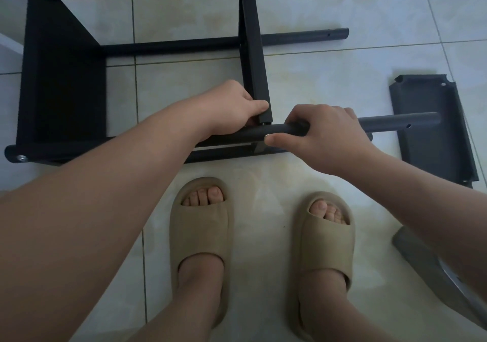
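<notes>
I log: matte dark-grey tube [395,121], round, small hole near its right end, horizontal at frame centre; right hand [324,136] fingers wrap it; left hand [232,107] pinches the black crossbar [253,52] at its lower end.

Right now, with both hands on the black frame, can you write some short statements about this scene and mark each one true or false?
1. The right hand grips the grey tube. True.
2. The left hand lies flat on the floor. False: it holds the near end of the black cross panel.
3. A grey shelf panel lies on the tiles, to the right. True.
4. The person is barefoot. False: both feet wear beige slippers.
</notes>
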### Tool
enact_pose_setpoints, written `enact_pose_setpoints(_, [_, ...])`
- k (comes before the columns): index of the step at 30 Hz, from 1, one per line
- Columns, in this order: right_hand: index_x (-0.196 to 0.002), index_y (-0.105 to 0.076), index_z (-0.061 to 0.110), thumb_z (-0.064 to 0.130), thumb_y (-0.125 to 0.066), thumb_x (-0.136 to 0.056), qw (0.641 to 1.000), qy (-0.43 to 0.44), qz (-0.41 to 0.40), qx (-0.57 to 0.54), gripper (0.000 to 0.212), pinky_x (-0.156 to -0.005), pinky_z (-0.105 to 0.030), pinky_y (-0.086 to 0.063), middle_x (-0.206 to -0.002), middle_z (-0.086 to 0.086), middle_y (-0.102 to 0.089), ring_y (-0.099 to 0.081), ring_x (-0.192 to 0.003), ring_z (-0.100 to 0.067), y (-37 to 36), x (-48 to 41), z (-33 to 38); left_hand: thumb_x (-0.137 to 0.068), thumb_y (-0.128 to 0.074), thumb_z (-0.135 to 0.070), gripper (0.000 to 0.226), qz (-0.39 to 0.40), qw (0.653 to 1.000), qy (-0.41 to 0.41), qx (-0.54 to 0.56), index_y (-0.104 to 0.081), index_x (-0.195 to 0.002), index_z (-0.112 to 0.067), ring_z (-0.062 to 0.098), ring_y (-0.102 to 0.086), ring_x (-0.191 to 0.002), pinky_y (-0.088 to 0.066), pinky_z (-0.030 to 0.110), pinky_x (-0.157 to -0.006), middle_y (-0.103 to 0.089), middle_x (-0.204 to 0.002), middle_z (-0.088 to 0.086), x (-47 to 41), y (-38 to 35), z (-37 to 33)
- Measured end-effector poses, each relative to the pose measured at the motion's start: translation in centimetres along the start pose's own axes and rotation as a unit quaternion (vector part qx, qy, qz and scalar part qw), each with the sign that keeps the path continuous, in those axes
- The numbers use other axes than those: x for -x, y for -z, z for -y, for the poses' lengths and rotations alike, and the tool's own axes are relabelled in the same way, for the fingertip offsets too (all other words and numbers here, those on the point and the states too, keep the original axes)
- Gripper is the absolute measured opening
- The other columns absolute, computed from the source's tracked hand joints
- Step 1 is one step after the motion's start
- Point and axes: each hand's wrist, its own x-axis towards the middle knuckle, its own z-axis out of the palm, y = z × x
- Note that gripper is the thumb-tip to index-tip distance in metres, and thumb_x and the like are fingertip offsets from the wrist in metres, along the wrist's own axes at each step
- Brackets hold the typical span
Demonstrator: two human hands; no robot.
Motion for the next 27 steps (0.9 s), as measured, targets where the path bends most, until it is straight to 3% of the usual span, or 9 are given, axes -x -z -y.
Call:
enact_pose_setpoints(12, [-0.084, -0.06, 0.032, 0.077, -0.06, -0.078, 1.0, -0.002, 0.026, 0.006, 0.046, -0.092, -0.041, -0.036, -0.073, 0.012, -0.059, -0.053, -0.079, -0.017, -0.4, -0.5, 0.0, -0.096, -0.061, -0.046, 0.039, 0.018, 1.0, 0.001, 0.011, -0.076, -0.086, -0.012, 0.028, -0.068, -0.095, -0.051, 0.042, -0.093, -0.075, -0.092, 0.01, 0.1, 0.2, 0.4])
enact_pose_setpoints(17, [-0.076, -0.057, 0.032, 0.079, -0.064, -0.071, 0.999, 0.01, 0.039, -0.008, 0.047, -0.077, -0.036, -0.034, -0.065, 0.011, -0.054, -0.045, -0.068, -0.005, -0.2, -1.2, -0.3, -0.096, -0.061, -0.046, 0.04, 0.018, 1.0, -0.001, 0.011, -0.074, -0.085, -0.01, 0.025, -0.066, -0.086, -0.05, 0.038, -0.088, -0.074, -0.092, 0.012, 0.0, 0.2, 0.4])
enact_pose_setpoints(20, [-0.074, -0.056, 0.032, 0.082, -0.063, -0.069, 0.998, 0.022, 0.051, 0.016, 0.051, -0.071, -0.033, -0.029, -0.062, 0.011, -0.054, -0.046, -0.065, -0.005, -0.2, -1.6, -0.6, -0.096, -0.06, -0.046, 0.039, 0.001, 1.0, -0.001, 0.023, -0.071, -0.077, -0.013, 0.021, -0.06, -0.074, -0.047, 0.035, -0.075, -0.07, -0.081, 0.007, 0.0, -0.4, 0.7])
enact_pose_setpoints(23, [-0.087, -0.059, 0.028, 0.084, -0.052, -0.072, 0.995, 0.054, 0.061, 0.064, 0.058, -0.082, -0.036, -0.032, -0.071, 0.009, -0.059, -0.052, -0.072, -0.015, -0.5, -1.3, -0.7, -0.096, -0.061, -0.045, 0.035, -0.021, 0.999, 0.01, 0.023, -0.067, -0.072, -0.02, 0.015, -0.058, -0.072, -0.041, 0.03, -0.067, -0.066, -0.076, -0.002, 0.2, -0.8, 0.5])
enact_pose_setpoints(27, [-0.132, -0.055, 0.026, 0.074, -0.047, -0.085, 0.989, 0.08, 0.114, 0.046, 0.068, -0.107, -0.04, -0.028, -0.111, 0.007, -0.063, -0.052, -0.116, -0.022, 0.5, 0.1, -0.9, -0.098, -0.054, -0.047, 0.034, -0.039, 0.998, 0.041, 0.002, -0.065, -0.087, -0.017, 0.026, -0.065, -0.088, -0.049, 0.036, -0.084, -0.071, -0.092, 0.005, 1.2, -0.1, -0.9])
